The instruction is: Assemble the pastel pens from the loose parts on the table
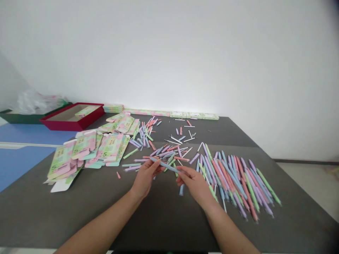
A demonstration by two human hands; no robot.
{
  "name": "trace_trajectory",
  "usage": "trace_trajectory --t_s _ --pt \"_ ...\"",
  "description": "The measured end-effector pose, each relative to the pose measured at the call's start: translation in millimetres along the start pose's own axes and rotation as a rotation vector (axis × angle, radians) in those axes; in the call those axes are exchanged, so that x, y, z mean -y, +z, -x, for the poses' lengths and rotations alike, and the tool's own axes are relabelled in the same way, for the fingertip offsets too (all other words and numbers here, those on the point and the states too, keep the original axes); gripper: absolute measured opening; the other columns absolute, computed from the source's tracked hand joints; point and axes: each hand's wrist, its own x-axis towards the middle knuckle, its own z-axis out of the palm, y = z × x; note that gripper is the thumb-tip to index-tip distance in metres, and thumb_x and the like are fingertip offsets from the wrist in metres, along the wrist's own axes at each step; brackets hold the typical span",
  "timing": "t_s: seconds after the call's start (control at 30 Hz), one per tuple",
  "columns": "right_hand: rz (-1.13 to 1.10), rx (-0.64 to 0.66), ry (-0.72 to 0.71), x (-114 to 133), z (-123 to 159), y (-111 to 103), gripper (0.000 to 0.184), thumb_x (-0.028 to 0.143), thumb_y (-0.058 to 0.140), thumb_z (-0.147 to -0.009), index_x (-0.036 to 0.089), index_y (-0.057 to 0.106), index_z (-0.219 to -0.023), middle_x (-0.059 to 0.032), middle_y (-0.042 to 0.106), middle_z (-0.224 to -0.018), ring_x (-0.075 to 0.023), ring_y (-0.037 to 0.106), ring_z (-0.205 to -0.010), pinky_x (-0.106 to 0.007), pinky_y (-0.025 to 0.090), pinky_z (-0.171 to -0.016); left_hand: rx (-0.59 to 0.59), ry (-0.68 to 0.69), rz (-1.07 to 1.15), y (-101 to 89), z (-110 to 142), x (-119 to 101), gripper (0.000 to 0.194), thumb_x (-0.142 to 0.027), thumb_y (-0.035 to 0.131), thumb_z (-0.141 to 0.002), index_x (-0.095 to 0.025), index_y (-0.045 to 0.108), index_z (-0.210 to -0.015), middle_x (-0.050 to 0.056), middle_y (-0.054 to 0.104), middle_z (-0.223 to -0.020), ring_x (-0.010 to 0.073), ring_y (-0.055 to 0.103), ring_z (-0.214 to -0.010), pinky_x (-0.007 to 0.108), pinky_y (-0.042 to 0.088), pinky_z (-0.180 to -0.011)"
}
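Between my two hands, just over the table, is a light blue pen [166,165]. My left hand [147,173] pinches its left end with thumb and fingers. At the other end, my right hand [191,180] grips it the same way. Beyond the hands lies a loose heap of pastel pen parts [165,152] in purple, blue, red and green. A spread of long pastel pens [234,178] covers the table to the right of my right hand. A short blue cap [181,190] lies below the pen, and a small pink piece [118,175] lies left of my left hand.
Flat printed cartons [87,146] overlap at the left. Behind them stand a red tray [71,121] and a dark green tray [23,118] holding clear plastic. Boxes [194,115] line the back edge along the white wall. White refills [176,140] lie scattered mid-table.
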Motion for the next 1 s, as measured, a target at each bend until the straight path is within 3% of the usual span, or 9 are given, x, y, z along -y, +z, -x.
trace_trajectory --t_s 0.2,0.27,0.33,0.4,0.47,0.57,0.67,0.83,1.0 --pt "-0.202 -0.019 0.123 2.0 24.1 5.3 0.035 0.042 0.058 -0.078 0.014 0.064 -0.099 -0.0024 0.064 -0.064 -0.0138 0.060 -0.053 -0.028 0.047 -0.055 0.082 -0.020 -0.072 1.6 6.0 4.4 0.020 -0.032 0.066 -0.073 -0.015 0.064 -0.084 0.002 0.068 -0.080 0.0102 0.061 -0.069 0.022 0.048 -0.070" --pt "-0.171 -0.133 0.078 -0.3 35.1 -4.9 0.038 0.045 0.057 -0.078 0.014 0.064 -0.099 -0.0030 0.064 -0.065 -0.0146 0.060 -0.056 -0.029 0.048 -0.058 0.143 -0.077 -0.126 4.2 10.5 6.2 0.022 -0.033 0.064 -0.074 -0.015 0.065 -0.087 0.005 0.069 -0.084 0.0121 0.062 -0.071 0.025 0.049 -0.072" --pt "0.030 -0.357 -0.023 -4.5 43.7 -24.2 0.040 0.047 0.053 -0.080 0.015 0.063 -0.102 -0.0042 0.065 -0.069 -0.0166 0.061 -0.062 -0.031 0.048 -0.063 0.196 -0.136 -0.172 7.4 14.8 8.4 0.028 -0.034 0.063 -0.075 -0.015 0.064 -0.095 0.007 0.069 -0.090 0.0136 0.063 -0.071 0.028 0.048 -0.074" --pt "0.400 -0.602 -0.069 -10.5 48.7 -48.3 0.042 0.047 0.047 -0.084 0.016 0.061 -0.109 -0.0076 0.068 -0.079 -0.0205 0.062 -0.072 -0.033 0.047 -0.068 0.213 -0.166 -0.202 9.9 17.7 10.6 0.032 -0.035 0.063 -0.075 -0.015 0.063 -0.100 0.008 0.070 -0.091 0.0142 0.064 -0.071 0.029 0.048 -0.074" --pt "0.795 -0.720 -0.077 -17.8 50.8 -70.0 0.044 0.045 0.039 -0.087 0.015 0.061 -0.111 -0.0121 0.068 -0.087 -0.0248 0.063 -0.077 -0.035 0.045 -0.067 0.207 -0.169 -0.218 11.0 18.8 12.1 0.032 -0.036 0.062 -0.075 -0.015 0.064 -0.099 0.008 0.070 -0.087 0.0143 0.064 -0.070 0.028 0.047 -0.072" --pt "1.260 -0.645 -0.039 -28.0 51.9 -86.8 0.040 0.040 0.037 -0.088 0.018 0.063 -0.110 -0.0135 0.069 -0.092 -0.0270 0.064 -0.076 -0.034 0.043 -0.063 0.182 -0.166 -0.216 10.1 17.9 12.6 0.030 -0.036 0.062 -0.075 -0.014 0.065 -0.096 0.008 0.070 -0.083 0.0147 0.064 -0.070 0.027 0.047 -0.071" --pt "1.483 -0.536 -0.025 -33.7 53.5 -87.6 0.038 0.041 0.041 -0.087 0.021 0.060 -0.113 -0.0100 0.071 -0.080 -0.0256 0.065 -0.069 -0.030 0.040 -0.056 0.138 -0.165 -0.190 8.1 16.4 12.0 0.030 -0.036 0.064 -0.073 -0.014 0.066 -0.093 0.007 0.070 -0.081 0.0149 0.064 -0.070 0.027 0.047 -0.071" --pt "1.564 -0.450 0.001 -33.7 54.0 -87.0 0.039 0.044 0.043 -0.086 0.023 0.058 -0.115 -0.0067 0.070 -0.071 -0.0220 0.064 -0.060 -0.026 0.034 -0.048 0.089 -0.148 -0.161 5.5 15.0 11.1 0.032 -0.037 0.066 -0.071 -0.013 0.066 -0.092 0.007 0.069 -0.079 0.0149 0.063 -0.069 0.028 0.047 -0.071" --pt "1.525 -0.435 -0.038 -21.8 46.8 -81.3 0.038 0.044 0.043 -0.086 0.023 0.058 -0.113 -0.0061 0.070 -0.072 -0.0227 0.065 -0.065 -0.027 0.036 -0.050 0.064 -0.116 -0.192 2.6 12.4 11.1 0.030 -0.036 0.064 -0.072 -0.014 0.066 -0.091 0.005 0.068 -0.077 0.0134 0.062 -0.067 0.027 0.046 -0.070"
